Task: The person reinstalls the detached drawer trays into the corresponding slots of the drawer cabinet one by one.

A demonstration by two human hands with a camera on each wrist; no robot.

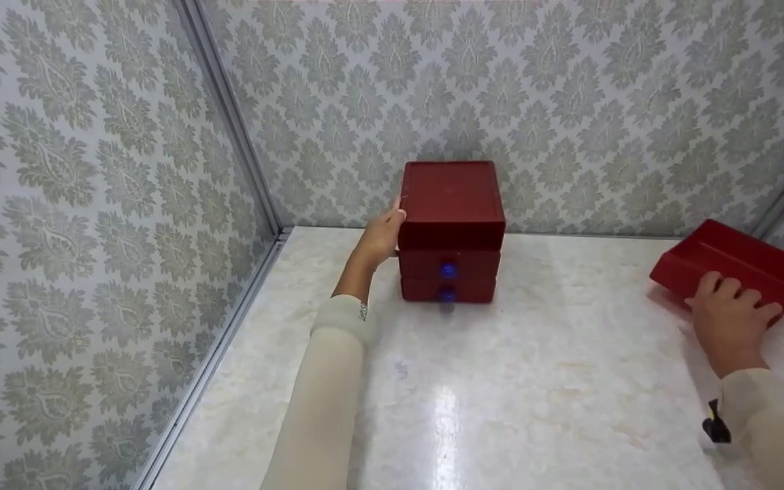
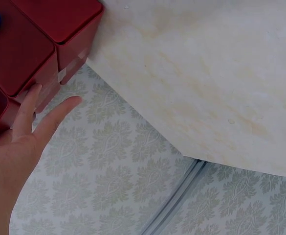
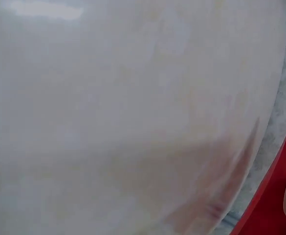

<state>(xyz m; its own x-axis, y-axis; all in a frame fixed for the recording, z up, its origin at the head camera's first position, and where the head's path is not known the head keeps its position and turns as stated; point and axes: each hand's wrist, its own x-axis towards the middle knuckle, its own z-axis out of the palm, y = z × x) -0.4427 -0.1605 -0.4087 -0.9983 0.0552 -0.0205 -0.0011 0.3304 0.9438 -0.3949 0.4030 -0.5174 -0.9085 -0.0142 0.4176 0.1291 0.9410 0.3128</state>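
A small red cabinet stands near the back wall, with a dark open slot at the top. Below the slot sit two closed drawers, each with a blue knob. My left hand rests against the cabinet's left side; in the left wrist view its extended fingers lie along that side. Far to the right, my right hand grips the near wall of a loose red drawer, which is tilted and raised off the table. The right wrist view catches only a finger or thumb on the red drawer wall.
Both hands work over a glossy, marble-patterned table. Patterned wallpaper covers the walls behind and to the left, with a grey metal strip in the left corner. A small black object hangs at the right cuff.
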